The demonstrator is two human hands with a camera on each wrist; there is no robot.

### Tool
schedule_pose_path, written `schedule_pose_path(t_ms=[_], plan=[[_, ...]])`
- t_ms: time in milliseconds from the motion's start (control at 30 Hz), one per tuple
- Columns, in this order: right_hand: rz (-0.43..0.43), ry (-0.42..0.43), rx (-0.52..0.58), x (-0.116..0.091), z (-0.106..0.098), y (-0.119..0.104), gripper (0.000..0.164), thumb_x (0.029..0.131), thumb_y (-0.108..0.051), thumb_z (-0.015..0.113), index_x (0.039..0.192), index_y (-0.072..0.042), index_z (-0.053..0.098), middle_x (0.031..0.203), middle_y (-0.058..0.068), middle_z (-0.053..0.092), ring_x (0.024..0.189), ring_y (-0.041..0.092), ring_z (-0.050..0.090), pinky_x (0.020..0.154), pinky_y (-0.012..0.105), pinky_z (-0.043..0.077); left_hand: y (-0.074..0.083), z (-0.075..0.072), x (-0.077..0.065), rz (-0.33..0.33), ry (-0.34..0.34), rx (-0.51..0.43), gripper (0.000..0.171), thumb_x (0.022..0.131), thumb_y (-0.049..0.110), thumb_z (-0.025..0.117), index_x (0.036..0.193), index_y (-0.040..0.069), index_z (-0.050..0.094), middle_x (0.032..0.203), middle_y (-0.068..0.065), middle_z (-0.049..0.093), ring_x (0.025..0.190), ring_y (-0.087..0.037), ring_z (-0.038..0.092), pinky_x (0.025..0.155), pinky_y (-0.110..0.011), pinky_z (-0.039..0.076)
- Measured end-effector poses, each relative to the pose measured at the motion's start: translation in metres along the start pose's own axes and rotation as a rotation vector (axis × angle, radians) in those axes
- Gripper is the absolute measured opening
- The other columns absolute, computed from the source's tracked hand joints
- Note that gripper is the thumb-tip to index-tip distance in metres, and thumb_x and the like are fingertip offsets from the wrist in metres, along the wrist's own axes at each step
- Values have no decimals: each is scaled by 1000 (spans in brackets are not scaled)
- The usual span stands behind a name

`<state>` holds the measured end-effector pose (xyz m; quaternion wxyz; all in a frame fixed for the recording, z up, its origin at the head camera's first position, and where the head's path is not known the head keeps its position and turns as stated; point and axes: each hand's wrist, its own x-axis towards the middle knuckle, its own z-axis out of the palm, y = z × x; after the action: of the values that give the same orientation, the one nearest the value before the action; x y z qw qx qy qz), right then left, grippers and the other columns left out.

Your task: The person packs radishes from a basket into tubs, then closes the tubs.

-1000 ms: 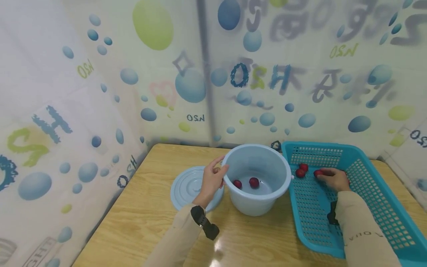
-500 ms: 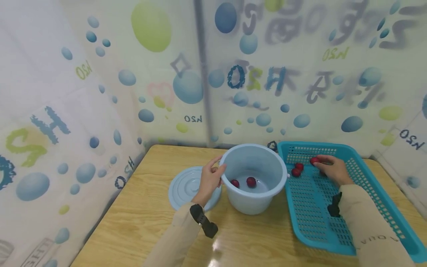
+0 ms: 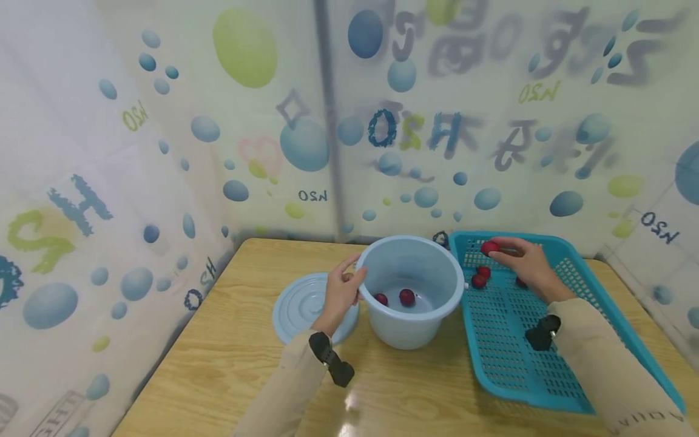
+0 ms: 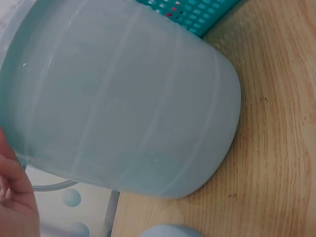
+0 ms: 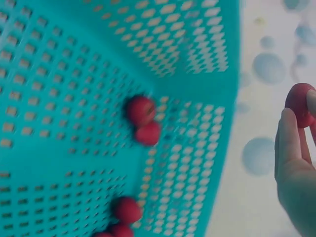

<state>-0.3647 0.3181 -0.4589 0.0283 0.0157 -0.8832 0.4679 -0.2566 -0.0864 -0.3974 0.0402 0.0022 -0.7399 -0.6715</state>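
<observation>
My left hand (image 3: 340, 294) grips the left rim of a light blue plastic bucket (image 3: 406, 331), its thumb at the edge. Two dark red plums (image 3: 406, 297) lie on the bucket's floor. My right hand (image 3: 526, 264) pinches another red plum (image 3: 489, 248) between fingertips and thumb, raised over the back of a teal plastic basket (image 3: 519, 388). In the right wrist view this held plum (image 5: 298, 103) shows above the basket's rim. Several more plums (image 5: 127, 210) lie inside the basket, some partly hidden below my right hand in the head view.
A round light blue lid (image 3: 297, 306) lies on the wooden table (image 3: 218, 358), left of the bucket and partly under my left forearm. The basket stands close to the bucket's right side. A wall with printed bubbles (image 3: 306, 142) rises behind the table.
My right hand has lifted a plum from the basket and carried it up and left toward the bucket side. My left hand keeps its grip on the rim. The head view has shifted slightly.
</observation>
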Motion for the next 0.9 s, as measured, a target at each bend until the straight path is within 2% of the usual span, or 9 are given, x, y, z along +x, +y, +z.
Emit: schedule_pose_path(t_ms=[67,200,267,333,500,800,900], plan=[[-27,-2,17,-16,2,-30,55,79,-49,58,128,-28,47,125,2,48,111,23,45,71,47,46,1,0,1,-1,3,2,40,86,19,58,125,15,51,49,-1,42,36,-8,39,37,-19,32],[-75,-71,72,-58,3,-103,59,83,-41,58,130,-10,44,128,17,42,114,36,40,86,55,37,1,1,1,4,6,2,39,85,20,58,124,17,52,48,-1,42,35,-8,39,36,-20,32],[-94,-87,65,-75,5,-134,62,83,-42,57,130,-5,41,129,21,40,115,39,38,89,57,32,1,1,0,10,2,1,39,86,20,58,124,17,52,49,-1,43,35,-9,39,37,-21,32],[-129,-101,72,-83,7,-154,60,84,-39,58,129,-3,42,127,21,42,114,38,40,90,57,33,1,1,0,12,-2,-3,39,86,20,58,124,16,51,48,-2,43,35,-9,39,37,-21,32],[-229,-162,83,-85,20,-179,51,84,-31,59,126,-4,46,124,18,47,110,34,45,88,55,36,2,-2,-2,-9,-16,-11,41,86,19,58,126,14,50,48,-2,43,35,-9,39,36,-21,32],[-368,-245,88,-77,56,-204,43,83,-23,63,117,0,53,113,14,56,103,29,51,82,42,46,26,-1,-17,-3,-34,1,41,87,12,55,127,5,47,49,-2,43,34,-5,37,36,-18,32],[-391,-278,113,-75,66,-212,39,83,-19,63,116,0,54,109,13,58,101,27,53,82,40,46,20,-1,-13,2,-31,-8,41,87,14,56,127,7,48,48,-2,43,34,-5,38,35,-18,32]])
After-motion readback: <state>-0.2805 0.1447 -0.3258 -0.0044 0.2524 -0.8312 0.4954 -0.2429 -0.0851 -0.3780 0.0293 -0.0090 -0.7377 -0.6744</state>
